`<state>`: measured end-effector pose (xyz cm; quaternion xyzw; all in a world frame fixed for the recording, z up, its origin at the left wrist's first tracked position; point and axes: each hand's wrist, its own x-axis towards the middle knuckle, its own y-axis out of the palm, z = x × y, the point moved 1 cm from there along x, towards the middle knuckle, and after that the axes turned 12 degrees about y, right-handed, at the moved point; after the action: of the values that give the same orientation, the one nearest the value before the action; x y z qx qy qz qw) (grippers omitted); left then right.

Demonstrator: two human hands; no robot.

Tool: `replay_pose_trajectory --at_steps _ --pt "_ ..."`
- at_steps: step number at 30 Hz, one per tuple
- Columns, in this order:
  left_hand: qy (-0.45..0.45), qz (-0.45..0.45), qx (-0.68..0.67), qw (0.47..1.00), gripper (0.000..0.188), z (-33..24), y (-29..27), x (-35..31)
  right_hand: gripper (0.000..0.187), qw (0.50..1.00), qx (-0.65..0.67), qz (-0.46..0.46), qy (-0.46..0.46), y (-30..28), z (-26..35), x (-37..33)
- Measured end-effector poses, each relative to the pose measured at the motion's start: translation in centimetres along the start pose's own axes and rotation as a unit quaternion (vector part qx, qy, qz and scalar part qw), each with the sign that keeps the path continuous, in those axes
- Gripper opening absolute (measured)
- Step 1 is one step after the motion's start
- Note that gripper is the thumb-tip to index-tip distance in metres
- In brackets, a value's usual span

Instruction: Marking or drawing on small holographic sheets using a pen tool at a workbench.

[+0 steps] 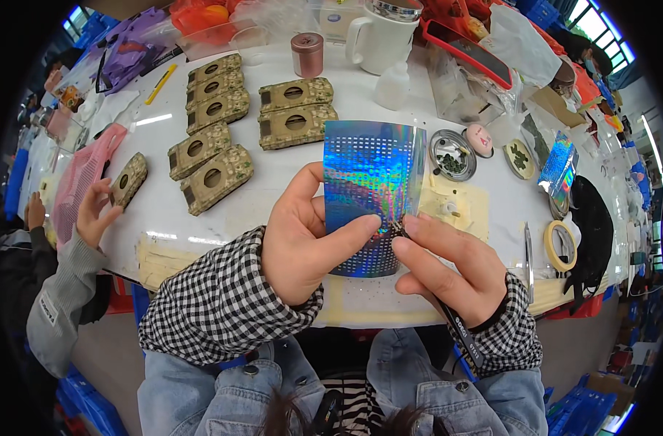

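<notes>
A shiny blue holographic sticker sheet [364, 174], with rows of small cut marks, is upright and slightly curled over the table's front part. My left hand [299, 232] grips its left side, thumb across the front. My right hand [455, 265] is closed around slim black tweezers [462, 330], their flat end jutting out below the palm. Its fingertips meet at the sheet's lower right edge; whether a sticker is between them is too small to tell. Left of the sheet lie several camouflage toy tank hulls [214, 178] with round holes, more of them [297, 126] just behind.
A co-worker's hand [95, 211] holds another hull at left. Behind stand a pink tin [307, 54], a white mug [382, 40] and a small bottle [393, 86]. Right are a metal dish [453, 167] of small green parts, a tape roll [560, 245] and a metal tool [529, 265].
</notes>
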<state>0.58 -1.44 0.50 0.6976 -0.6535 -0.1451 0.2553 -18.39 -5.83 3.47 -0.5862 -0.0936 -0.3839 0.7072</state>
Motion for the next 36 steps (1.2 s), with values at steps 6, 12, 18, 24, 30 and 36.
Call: replay_pose_trajectory --at_steps 6,12,18,24,30,36 --pt "-0.004 -0.004 0.008 1.000 0.046 -0.13 -0.01 -0.01 0.036 1.000 0.004 -0.002 0.002 0.05 0.04 0.05" --pt "-0.002 0.002 0.000 1.000 0.047 0.00 -0.04 0.02 0.037 1.000 0.002 -0.002 0.008 0.08 0.04 -0.04" --pt "-0.001 0.003 0.015 1.000 0.045 0.08 -0.04 0.04 0.039 1.000 0.004 0.008 0.022 -0.01 0.21 -0.03" --pt "-0.018 -0.001 -0.005 1.000 0.044 0.11 -0.05 0.03 0.041 0.998 0.043 0.018 0.051 -0.01 0.17 -0.15" --pt "-0.038 -0.002 -0.015 0.999 0.044 0.09 -0.08 -0.03 0.040 0.993 0.081 0.032 0.079 -0.33 0.20 0.08" --pt "-0.032 0.000 -0.018 0.999 0.045 0.07 -0.03 -0.03 0.040 0.985 0.125 0.046 0.107 -0.89 0.13 0.43"
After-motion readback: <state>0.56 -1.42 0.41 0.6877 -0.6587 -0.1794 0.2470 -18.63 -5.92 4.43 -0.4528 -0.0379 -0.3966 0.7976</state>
